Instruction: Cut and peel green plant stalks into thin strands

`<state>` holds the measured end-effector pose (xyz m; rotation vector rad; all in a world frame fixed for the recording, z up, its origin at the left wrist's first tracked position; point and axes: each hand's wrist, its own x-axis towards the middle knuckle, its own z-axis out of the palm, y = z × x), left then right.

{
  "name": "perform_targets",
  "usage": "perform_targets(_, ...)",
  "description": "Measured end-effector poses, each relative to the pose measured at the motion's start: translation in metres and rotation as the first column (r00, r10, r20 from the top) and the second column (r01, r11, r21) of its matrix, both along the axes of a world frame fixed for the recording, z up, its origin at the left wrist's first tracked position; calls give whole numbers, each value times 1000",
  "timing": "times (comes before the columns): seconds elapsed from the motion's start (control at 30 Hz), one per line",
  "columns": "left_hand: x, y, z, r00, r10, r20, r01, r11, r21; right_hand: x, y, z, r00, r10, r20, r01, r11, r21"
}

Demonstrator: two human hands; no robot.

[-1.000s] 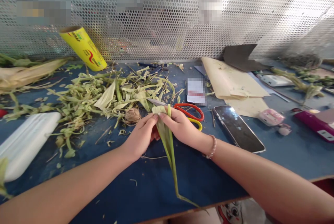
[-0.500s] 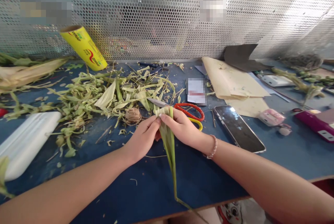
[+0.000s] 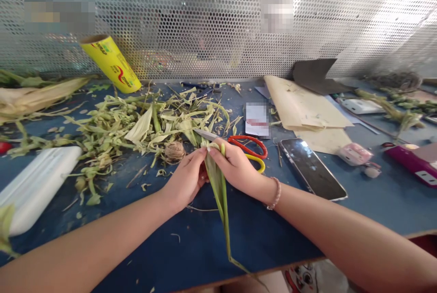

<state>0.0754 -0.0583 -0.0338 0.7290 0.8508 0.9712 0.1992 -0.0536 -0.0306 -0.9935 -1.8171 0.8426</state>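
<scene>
Between my two hands is a long green leaf [image 3: 221, 197], folded at its top, its thin end hanging down over the table edge. My left hand [image 3: 186, 175] pinches the folded top with thumb and fingers. From the other side my right hand [image 3: 239, 165] grips the same top, thumb close to the left thumb. Just behind my right hand lie scissors [image 3: 248, 146] with one red and one yellow handle loop, their blades pointing left. A ball of brown twine [image 3: 174, 152] sits beyond my left hand, beside a heap of dry leaf scraps [image 3: 112, 129].
A yellow cardboard tube [image 3: 111, 63] leans against the perforated metal screen [image 3: 218, 19]. To the right lie a phone [image 3: 312, 168], brown paper [image 3: 300, 106], a pink case [image 3: 355, 153] and a purple object [image 3: 411, 163]. A white slab-like object [image 3: 41, 188] is at left.
My fingers have shifted slightly at the leaf's top, and the folded band there shows less now. My left hand has turned a little, showing fingers underneath. The scissors have stayed put.
</scene>
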Motion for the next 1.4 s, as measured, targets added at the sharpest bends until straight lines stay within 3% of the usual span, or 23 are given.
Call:
perform_targets(0.4,1,1,0,995,100,29,-96,988,-124,2,2,-1,999,-29,26,27,996,80)
perform_targets(0.5,1,1,3,995,102,9,-101,989,-111,3,1,1,999,-36,11,36,999,-13)
perform_targets(0.63,1,3,4,993,112,-33,-112,994,-12,3,-1,2,995,91,-29,-96,959,-266)
perform_targets(0.73,-1,4,1,992,106,-63,-102,993,63,2,-1,3,996,88,2,-83,942,-327)
perform_targets(0.9,-8,2,-8,970,18,-243,43,970,241,3,1,3,1000,-5,-7,3,958,-288)
perform_targets(1.07,-11,-1,-5,905,52,-421,83,951,296,4,2,1,996,37,-76,-53,971,-233)
perform_targets(1.4,-8,-2,-6,969,71,-237,-15,974,227,3,1,-1,999,42,-15,-43,998,-55)
